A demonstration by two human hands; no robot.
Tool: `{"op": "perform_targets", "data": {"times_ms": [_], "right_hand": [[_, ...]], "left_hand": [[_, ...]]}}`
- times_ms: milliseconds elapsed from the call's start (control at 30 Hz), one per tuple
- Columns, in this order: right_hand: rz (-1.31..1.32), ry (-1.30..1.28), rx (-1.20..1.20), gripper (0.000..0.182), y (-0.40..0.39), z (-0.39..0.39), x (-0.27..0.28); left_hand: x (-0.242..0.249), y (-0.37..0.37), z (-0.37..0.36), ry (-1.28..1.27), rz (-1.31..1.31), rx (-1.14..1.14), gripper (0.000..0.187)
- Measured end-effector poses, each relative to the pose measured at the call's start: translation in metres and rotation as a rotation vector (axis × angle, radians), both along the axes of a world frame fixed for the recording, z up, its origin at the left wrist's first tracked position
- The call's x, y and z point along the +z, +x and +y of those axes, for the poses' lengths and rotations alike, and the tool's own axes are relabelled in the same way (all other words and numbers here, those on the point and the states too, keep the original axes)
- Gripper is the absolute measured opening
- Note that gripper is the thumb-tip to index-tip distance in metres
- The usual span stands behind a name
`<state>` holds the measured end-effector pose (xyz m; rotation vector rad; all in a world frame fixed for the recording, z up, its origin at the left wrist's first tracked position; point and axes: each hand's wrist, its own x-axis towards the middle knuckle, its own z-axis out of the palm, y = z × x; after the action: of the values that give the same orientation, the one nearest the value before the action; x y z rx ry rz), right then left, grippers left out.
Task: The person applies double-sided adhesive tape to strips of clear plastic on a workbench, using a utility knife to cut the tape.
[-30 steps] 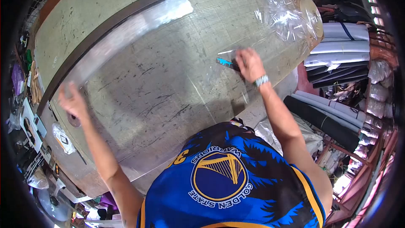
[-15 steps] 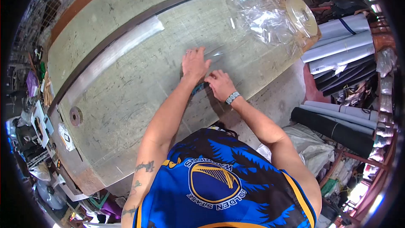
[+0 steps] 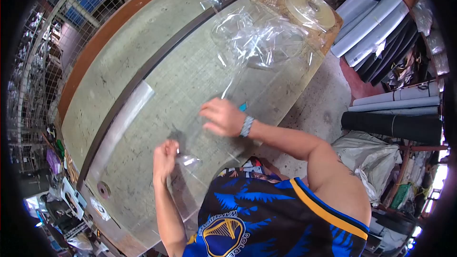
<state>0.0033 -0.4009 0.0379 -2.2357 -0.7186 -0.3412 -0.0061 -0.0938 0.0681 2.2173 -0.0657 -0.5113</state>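
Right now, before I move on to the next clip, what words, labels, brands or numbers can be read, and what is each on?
"WARRIORS", along the top of the round emblem on the blue and black jersey.
"GOLDE", down the emblem's side, the rest unclear.
Any print on the white packet is too small to read.

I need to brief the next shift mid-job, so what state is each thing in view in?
Left hand: closed, pinching clear film.
Right hand: fingers part curled; whether it holds anything, unclear.
Plastic heap: crumpled.
Large roll: wound, lying flat.
Small ring: lying flat.
Clear strip: laid out along the dark bar.
Black roll: rolled up, tied.
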Motion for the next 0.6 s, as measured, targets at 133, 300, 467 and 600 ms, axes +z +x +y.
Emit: {"op": "perform_targets", "data": {"times_ms": [133, 300, 467, 600], "right_hand": [[0.442, 0.048, 0.503, 0.051, 0.014, 0.099, 0.027], [0.753, -0.075, 0.787, 0.028, 0.023, 0.134, 0.024], [0.745, -0.231, 0.816, 0.026, 0.026, 0.120, 0.022], [0.755, -0.186, 0.795, 0.026, 0.024, 0.122, 0.015]], "left_hand": [[0.059, -0.051, 0.002, -0.021, -0.079, 0.036, 0.015], [0.057, -0.113, 0.080, -0.010, -0.093, 0.366, 0.015], [0.046, -0.190, 0.171, -0.074, -0.099, 0.631, 0.017], [0.050, -0.214, 0.222, 0.131, -0.071, 0.575, 0.030]]}}
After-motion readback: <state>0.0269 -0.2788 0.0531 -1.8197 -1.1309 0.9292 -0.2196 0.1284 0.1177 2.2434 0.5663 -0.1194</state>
